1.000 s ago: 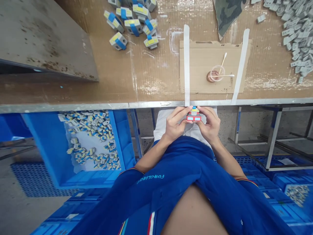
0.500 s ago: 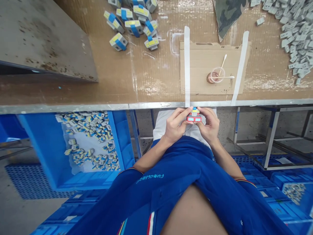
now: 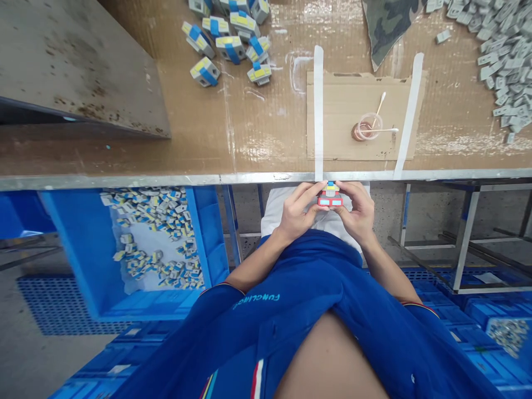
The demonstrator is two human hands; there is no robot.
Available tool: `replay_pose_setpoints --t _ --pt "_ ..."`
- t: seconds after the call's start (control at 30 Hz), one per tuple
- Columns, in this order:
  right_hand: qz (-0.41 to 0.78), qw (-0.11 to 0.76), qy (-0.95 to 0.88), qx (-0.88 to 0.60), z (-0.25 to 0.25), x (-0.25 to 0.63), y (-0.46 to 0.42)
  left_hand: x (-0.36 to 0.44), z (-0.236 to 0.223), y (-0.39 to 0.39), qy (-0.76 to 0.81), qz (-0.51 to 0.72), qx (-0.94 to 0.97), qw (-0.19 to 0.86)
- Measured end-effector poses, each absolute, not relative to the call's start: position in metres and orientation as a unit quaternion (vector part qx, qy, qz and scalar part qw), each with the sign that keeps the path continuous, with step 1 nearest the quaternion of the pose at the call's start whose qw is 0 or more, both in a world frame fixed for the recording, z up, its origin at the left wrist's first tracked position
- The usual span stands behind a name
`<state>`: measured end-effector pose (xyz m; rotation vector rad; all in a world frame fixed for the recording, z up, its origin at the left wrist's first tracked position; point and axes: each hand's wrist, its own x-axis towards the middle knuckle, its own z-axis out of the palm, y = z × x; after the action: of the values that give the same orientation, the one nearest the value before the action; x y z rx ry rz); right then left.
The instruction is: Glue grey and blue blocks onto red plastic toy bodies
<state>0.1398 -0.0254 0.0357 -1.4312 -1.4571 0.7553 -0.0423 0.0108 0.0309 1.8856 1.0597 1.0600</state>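
Both hands hold a small block-shaped plastic piece up just below the table's front edge. It has a red body with pale blue panels, and grey, yellow and blue parts on top. My left hand pinches its left side, and my right hand pinches its right side. Fingers hide parts of its ends. A white cloth lies beneath my hands, over my lap.
A metal-edged table runs ahead, bearing blue-and-yellow grey blocks, loose grey parts, and a taped cardboard sheet with a cotton-swab cup. A blue crate of small parts stands left.
The whole view has shifted slightly with my head. My hands and the piece stay in nearly the same place and grip.
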Motion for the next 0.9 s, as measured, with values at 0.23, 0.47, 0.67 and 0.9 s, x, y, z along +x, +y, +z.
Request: replay_pose_setpoints --t 0.23,0.47,0.67,0.9 --pt "0.301 0.469 -0.618 -0.555 0.054 0.137 -0.022 -0.045 0.049 0.008 0.412 0.415 0.715 0.383" --pt "0.249 0.472 -0.664 -0.523 0.088 0.129 -0.013 -0.049 0.073 0.012 0.404 0.457 0.722 0.327" --pt "0.211 0.498 -0.660 -0.521 0.093 0.104 0.003 -0.050 0.085 0.018 0.417 0.483 0.662 0.394" --pt "0.210 0.546 -0.667 -0.462 0.093 0.076 0.023 -0.046 0.086 0.020 0.394 0.477 0.554 0.557"
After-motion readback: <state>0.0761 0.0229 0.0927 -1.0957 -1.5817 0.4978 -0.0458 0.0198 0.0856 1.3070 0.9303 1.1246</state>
